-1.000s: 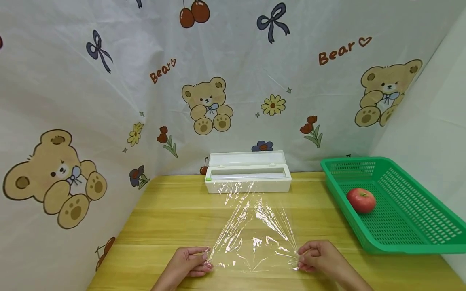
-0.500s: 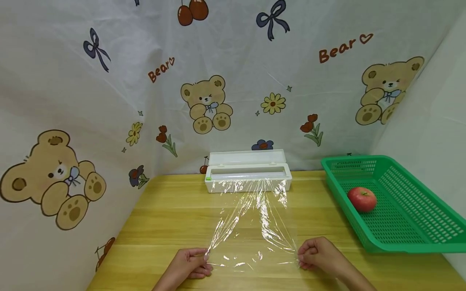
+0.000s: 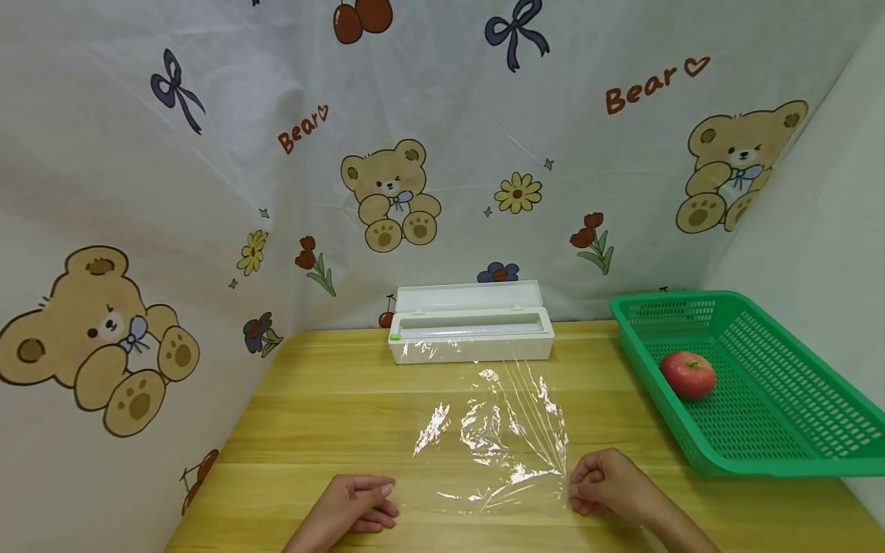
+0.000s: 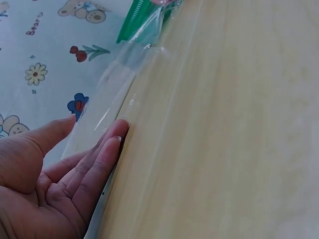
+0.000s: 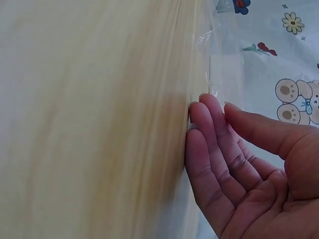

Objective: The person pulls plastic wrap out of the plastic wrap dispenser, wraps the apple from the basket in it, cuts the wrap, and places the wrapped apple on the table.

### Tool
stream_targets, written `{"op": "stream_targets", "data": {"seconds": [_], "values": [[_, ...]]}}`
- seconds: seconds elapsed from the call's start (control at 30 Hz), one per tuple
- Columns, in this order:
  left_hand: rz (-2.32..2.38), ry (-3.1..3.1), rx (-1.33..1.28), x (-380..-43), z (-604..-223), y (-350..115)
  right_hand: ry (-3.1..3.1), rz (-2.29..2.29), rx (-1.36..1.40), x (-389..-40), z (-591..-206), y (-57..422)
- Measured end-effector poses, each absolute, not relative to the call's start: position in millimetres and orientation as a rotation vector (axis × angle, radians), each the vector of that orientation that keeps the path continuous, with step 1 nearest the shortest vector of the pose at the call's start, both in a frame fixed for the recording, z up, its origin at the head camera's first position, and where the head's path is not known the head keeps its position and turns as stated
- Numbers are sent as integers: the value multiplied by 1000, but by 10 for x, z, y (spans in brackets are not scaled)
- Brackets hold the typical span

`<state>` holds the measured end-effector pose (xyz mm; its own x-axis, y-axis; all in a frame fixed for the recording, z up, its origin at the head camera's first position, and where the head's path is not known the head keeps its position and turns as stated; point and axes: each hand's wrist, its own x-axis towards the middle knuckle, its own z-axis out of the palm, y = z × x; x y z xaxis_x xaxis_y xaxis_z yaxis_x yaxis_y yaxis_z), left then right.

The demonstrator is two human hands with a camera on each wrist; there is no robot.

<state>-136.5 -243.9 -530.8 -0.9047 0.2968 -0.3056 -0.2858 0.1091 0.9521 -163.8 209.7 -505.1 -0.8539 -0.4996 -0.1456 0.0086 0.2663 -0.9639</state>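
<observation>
Clear plastic wrap [image 3: 494, 430] stretches over the wooden table from a white dispenser box [image 3: 470, 351] at the back. The box lid stands up, and a roll lies inside. At the film's front right corner my right hand [image 3: 593, 482] pinches the wrap, and creases run together toward its fingertips. My left hand [image 3: 361, 501] rests low beside the front left corner with nothing in its grasp. In the left wrist view its thumb [image 4: 57, 133] stands apart from the straightened fingers [image 4: 102, 157]. The right wrist view has the thumb [image 5: 254, 124] close against the index finger, with film at the tips.
A green plastic basket [image 3: 715, 465] stands on the right side of the table, holding a red apple [image 3: 687, 375]. A white cloth [image 3: 442, 92] printed with bears and flowers hangs behind and at the left. The wooden table [image 3: 311, 415] reaches back to it.
My left hand has let go of the wrap's left corner, and the film there has slackened and drawn in to the right. The right hand keeps its place at the other corner.
</observation>
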Motion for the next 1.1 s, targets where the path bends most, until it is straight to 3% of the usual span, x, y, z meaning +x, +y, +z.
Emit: {"op": "stream_targets", "data": {"seconds": [0.43,0.87,1.1], "values": [[1791,2304,45,-1473,-5080,-2576,2420,-1389,-474,-1599,-4918,2191],[1440,2612,563,-1668,-5236,-2570,2767,-1295,-524,-1609,-4242,2380],[1351,2604,648,-1763,-5333,-2613,2989,-1254,-456,-1682,-4000,2653]]}}
